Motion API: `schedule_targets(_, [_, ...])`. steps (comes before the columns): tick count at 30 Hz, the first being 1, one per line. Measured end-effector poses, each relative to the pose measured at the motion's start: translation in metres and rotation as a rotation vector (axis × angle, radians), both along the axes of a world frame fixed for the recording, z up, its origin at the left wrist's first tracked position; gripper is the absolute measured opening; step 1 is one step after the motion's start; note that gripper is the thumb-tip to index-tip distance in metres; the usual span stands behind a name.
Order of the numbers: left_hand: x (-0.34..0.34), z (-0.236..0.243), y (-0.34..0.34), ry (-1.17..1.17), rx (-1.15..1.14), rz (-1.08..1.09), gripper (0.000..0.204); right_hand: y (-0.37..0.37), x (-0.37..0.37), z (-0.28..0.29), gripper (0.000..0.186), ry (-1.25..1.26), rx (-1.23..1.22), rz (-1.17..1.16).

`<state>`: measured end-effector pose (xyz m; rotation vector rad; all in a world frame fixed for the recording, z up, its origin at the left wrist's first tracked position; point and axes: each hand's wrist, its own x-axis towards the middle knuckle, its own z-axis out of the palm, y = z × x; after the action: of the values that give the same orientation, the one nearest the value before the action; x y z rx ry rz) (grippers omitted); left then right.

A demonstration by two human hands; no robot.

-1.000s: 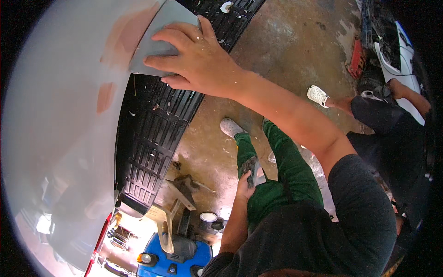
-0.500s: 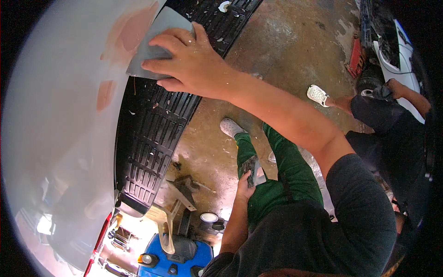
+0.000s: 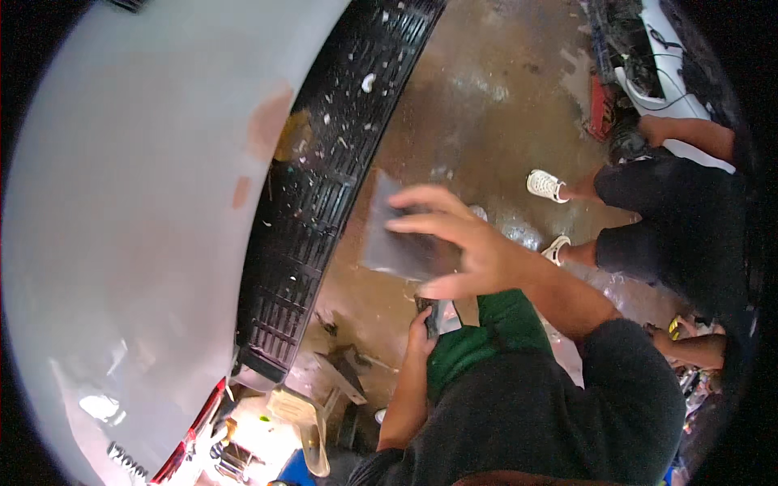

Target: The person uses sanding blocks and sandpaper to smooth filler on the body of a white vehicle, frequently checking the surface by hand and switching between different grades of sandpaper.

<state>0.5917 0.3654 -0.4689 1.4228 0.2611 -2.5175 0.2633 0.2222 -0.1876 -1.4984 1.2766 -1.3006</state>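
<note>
Gripping grey sanding sheet (image 3: 387, 243) with fingers of right hand (image 3: 478, 249), toward nine o'clock; likely light, bendy: hold by edges. Clutching dark flat piece (image 3: 437, 315) in left hand (image 3: 418, 332).

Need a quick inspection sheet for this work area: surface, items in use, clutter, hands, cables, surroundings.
Surface: pale car panel with reddish-brown patches; ribbed black bumper alongside.
Items in use: grey sheet, blurred; flat plate, material unclear.
Clutter: white scraps on the bumper.
Hands: right hand holds the sheet, off the panel; left hand grips the plate.
Cables: thin dark cord at upper right.
Surroundings: person in dark clothes, stained floor.
</note>
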Motion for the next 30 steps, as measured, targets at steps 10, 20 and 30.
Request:
schedule_targets(10, [-0.036, 0.199, -0.14, -0.06, -0.508, -0.103, 0.045, 0.16, -0.006, 0.083, 0.076, -1.739, 0.005, -0.276])
schedule_targets(20, [-0.141, 0.368, -0.163, 0.172, -1.058, -0.088, 0.042, 0.152, 0.065, 0.137, 0.053, 0.389, -0.105, -0.46])
schedule_targets(30, [-0.137, 0.395, -0.167, 0.221, -1.038, -0.177, 0.04, 0.178, 0.047, 0.11, 0.063, 0.887, 0.061, -0.543])
